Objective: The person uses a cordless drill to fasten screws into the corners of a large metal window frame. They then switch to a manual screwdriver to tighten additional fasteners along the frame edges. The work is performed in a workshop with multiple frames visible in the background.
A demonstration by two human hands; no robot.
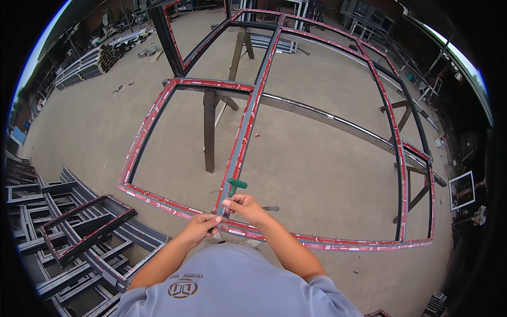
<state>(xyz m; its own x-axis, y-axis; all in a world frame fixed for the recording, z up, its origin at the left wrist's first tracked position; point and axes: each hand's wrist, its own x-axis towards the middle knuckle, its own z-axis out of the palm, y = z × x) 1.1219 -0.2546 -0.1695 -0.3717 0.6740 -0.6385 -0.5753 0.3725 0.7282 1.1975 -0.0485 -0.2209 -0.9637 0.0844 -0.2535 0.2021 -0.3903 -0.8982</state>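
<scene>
The frame [248, 122] lies flat under the fingers, its middle bar running ahead of them and its near bar passing just below; the joint is partly covered by both hands. The left hand [205, 227] has thumb and forefinger tips drawn together there, but what they pinch, if anything, cannot be told. The right hand [244, 207] has fingers curled in by the thumb, close to a green tool [238, 183] just ahead; its lower end is hidden, so whether they grip it cannot be told. Either side of the middle bar, wide openings give onto the floor [317, 174]. Red film [343, 245] on the bars carries white print too small to read; the shirt [227, 274] behind the fingers bears a logo with inverted lettering; left of them, a pile [97, 238] of frames is cut off by the dark rim
</scene>
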